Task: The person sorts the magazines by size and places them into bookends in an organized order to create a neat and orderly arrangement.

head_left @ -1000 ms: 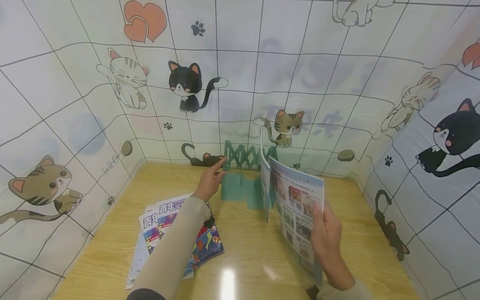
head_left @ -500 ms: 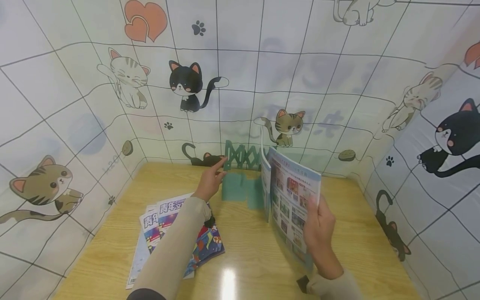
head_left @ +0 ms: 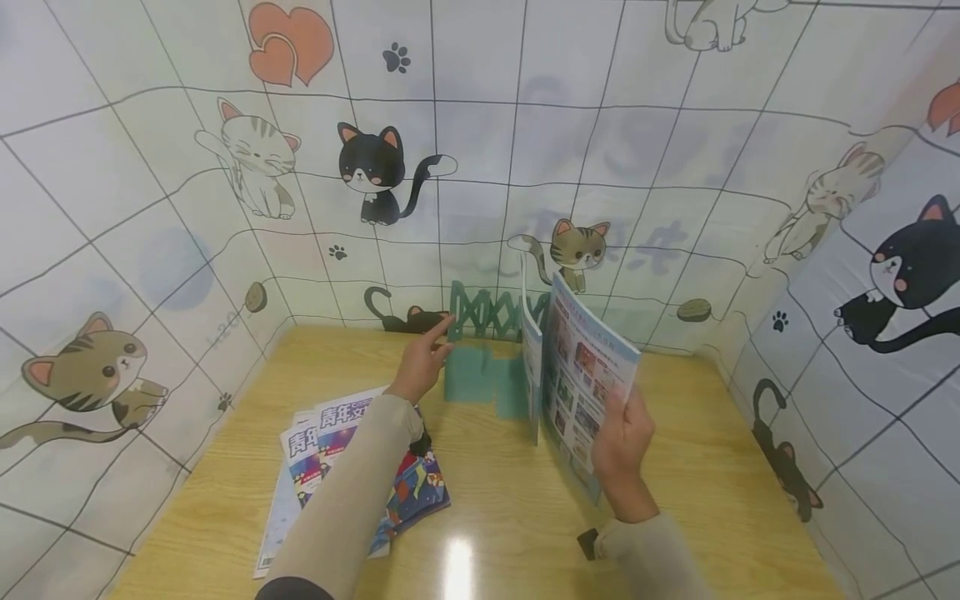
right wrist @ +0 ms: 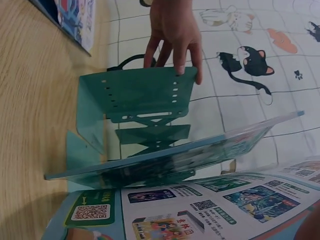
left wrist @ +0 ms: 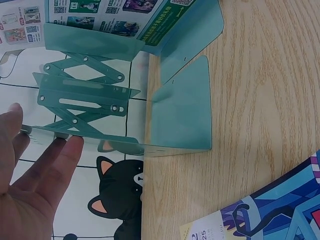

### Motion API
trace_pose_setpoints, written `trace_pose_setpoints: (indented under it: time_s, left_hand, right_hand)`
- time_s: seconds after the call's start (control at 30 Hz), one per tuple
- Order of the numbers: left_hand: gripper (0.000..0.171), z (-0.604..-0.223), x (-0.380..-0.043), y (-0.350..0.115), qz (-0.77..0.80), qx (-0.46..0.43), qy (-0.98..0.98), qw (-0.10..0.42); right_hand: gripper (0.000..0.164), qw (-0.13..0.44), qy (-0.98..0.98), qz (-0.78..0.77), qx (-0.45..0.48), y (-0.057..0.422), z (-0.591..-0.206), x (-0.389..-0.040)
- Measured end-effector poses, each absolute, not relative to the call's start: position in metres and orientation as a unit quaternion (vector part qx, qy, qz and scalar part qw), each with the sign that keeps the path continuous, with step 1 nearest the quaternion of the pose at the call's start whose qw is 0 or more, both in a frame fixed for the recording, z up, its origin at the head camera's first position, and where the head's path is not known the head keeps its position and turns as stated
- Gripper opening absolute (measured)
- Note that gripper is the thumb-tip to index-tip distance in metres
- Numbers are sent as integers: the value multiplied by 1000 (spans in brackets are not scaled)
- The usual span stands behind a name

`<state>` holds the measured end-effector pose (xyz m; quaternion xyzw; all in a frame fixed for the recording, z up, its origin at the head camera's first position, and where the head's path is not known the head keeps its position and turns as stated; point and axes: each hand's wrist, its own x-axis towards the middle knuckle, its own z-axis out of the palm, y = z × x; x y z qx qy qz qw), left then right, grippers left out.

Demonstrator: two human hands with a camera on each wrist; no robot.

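Observation:
A green metal expandable book rack with criss-cross arms stands at the back of the table. My left hand holds the rack's left end plate at its edge, fingertips on the plate. One thin magazine stands upright at the rack's right part. Just right of it, my right hand grips a second magazine by its near edge, upright and slightly tilted, its page of small pictures facing me. The right wrist view shows the two apart at this end; their far lower edges are partly hidden.
Several overlapping magazines lie on the wooden table at the left, partly under my left forearm. A wall covering with cartoon cats rises right behind the rack and along both sides.
My right hand has moved left and away from me with its magazine, bringing it closer to the standing one. The left hand and rack have stayed in place.

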<state>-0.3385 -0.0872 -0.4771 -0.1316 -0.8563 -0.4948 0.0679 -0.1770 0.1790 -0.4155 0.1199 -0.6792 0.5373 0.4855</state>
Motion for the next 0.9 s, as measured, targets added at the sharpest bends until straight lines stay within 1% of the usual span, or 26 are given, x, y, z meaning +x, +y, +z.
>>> trace_pose_setpoints:
  time_s: [0.3,0.6,0.77,0.9]
  left_hand:
    - [54,-478,-339,-87,-490,-132,-859,67]
    - [55,-471,-336,-85,-491,-132,-858,71]
    - [54,-472,-336,-86,-488,-128,-861,71]
    - [53,-474,-338,-86,-487,-126,-861,71]
  right_hand:
    - [29,526,-667,513,122,179,-440,-196]
    - [22,561,-652,502,92,179,-464,-209]
    - [21,572,-645,500,82,178,-468,-210]
    - [18,574,-655,486,74,187,-483,-219]
